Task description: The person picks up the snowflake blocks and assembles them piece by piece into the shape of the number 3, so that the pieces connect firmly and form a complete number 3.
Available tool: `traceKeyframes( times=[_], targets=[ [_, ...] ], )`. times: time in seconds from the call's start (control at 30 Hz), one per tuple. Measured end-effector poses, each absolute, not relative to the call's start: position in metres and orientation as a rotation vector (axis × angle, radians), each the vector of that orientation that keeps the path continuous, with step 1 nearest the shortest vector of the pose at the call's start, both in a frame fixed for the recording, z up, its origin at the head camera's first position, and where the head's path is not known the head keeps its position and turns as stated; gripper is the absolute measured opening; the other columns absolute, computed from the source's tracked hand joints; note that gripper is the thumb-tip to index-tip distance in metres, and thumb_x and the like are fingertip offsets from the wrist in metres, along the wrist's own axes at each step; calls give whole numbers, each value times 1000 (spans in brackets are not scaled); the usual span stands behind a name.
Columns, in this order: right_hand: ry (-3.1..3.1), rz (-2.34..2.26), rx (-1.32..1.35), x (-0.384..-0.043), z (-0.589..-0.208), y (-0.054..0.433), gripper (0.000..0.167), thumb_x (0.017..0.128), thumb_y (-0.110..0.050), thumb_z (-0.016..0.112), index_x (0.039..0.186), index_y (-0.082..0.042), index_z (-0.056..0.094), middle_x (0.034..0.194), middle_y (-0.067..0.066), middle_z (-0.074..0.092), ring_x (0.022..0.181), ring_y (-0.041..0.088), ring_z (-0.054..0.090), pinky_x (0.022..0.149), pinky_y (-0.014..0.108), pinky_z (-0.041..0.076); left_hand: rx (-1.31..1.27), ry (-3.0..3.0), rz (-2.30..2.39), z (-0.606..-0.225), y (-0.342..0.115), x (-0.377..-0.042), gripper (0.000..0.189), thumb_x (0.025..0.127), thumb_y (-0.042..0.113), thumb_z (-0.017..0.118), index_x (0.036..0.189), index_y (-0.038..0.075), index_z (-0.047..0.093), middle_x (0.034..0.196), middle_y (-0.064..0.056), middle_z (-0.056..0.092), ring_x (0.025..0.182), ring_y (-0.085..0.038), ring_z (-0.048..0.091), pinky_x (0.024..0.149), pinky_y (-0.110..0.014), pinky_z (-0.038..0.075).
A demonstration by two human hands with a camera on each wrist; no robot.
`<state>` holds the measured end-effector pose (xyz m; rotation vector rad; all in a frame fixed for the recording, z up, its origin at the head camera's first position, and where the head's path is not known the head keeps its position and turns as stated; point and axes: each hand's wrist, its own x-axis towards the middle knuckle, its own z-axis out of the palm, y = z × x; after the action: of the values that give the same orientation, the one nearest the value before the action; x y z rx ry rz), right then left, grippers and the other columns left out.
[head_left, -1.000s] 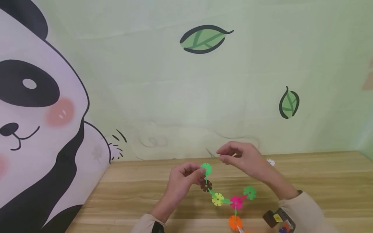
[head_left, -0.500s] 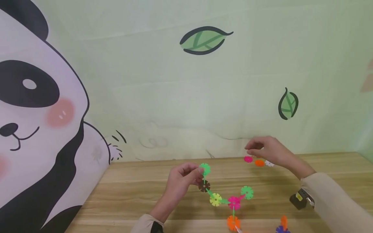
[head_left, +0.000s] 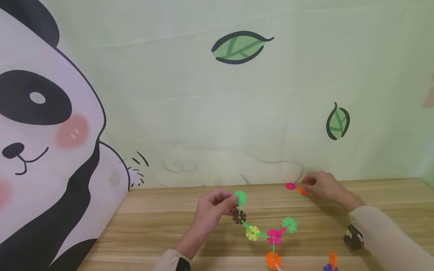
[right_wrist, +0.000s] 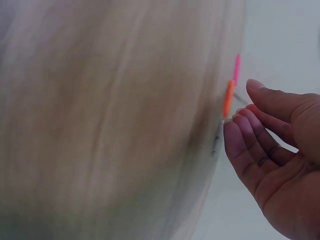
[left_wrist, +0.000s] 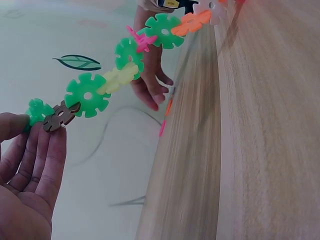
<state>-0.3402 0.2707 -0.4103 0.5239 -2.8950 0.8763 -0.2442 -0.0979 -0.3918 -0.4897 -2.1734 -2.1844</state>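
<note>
My left hand (head_left: 213,207) pinches a green snowflake disc (head_left: 241,196), the top end of a chain of joined, notched plastic discs. Below it hang a brown disc (head_left: 239,217), a yellow disc (head_left: 252,233) and a pink disc (head_left: 274,237). From the pink one, one branch leads to another green disc (left_wrist: 164,31) and one down to an orange disc (head_left: 273,260). My right hand (head_left: 323,188) is at the table's back edge, fingertips beside a loose orange disc (right_wrist: 228,99). Its thumb stands apart from the fingers. A white disc (right_wrist: 217,137) lies by the fingertips, hidden in the head view.
A loose pink disc (head_left: 290,186) lies left of the orange one. At the front right, an orange and purple piece (head_left: 331,263) shows at the frame's bottom. Behind the wooden table (head_left: 162,226) hangs a pale green cloth (head_left: 190,113) with a panda print.
My right hand has moved right and then down to the loose discs at the back edge, uncovering the pink and orange ones. The left hand keeps its pinch, nearly still.
</note>
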Motion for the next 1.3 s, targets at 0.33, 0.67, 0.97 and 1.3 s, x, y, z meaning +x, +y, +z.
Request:
traceKeyframes(
  times=[0.33,0.67,0.97,1.3],
  targets=[
    [-2857,799,568,-342,-421,274,17,84,-8,85,90,2,73,85,6,70,79,22,60,74,41,54,-506,-2166,-2194,-392,-98,-245,21,97,8,77,104,-11,71,91,-9,74,78,-17,71,76,-32,66],
    [-2894,916,524,-332,-405,257,16,82,1,78,89,-2,63,83,4,63,76,21,57,67,33,52,-519,-2151,-2172,-394,-97,-246,19,96,9,78,104,-8,73,92,-8,74,79,-16,71,77,-34,66],
    [-2680,1311,664,-303,-359,213,10,94,4,74,98,1,66,86,6,68,74,22,67,65,34,64,-481,-2127,-2174,-394,-97,-246,21,93,5,80,109,-6,73,95,-10,75,81,-17,72,79,-34,66],
    [-2466,1594,789,-268,-334,170,8,97,-4,77,103,-2,72,97,8,77,86,24,73,78,32,63,-477,-2114,-2202,-392,-97,-245,20,97,8,77,107,-8,72,94,-10,75,81,-18,71,78,-34,65]
  ],
)
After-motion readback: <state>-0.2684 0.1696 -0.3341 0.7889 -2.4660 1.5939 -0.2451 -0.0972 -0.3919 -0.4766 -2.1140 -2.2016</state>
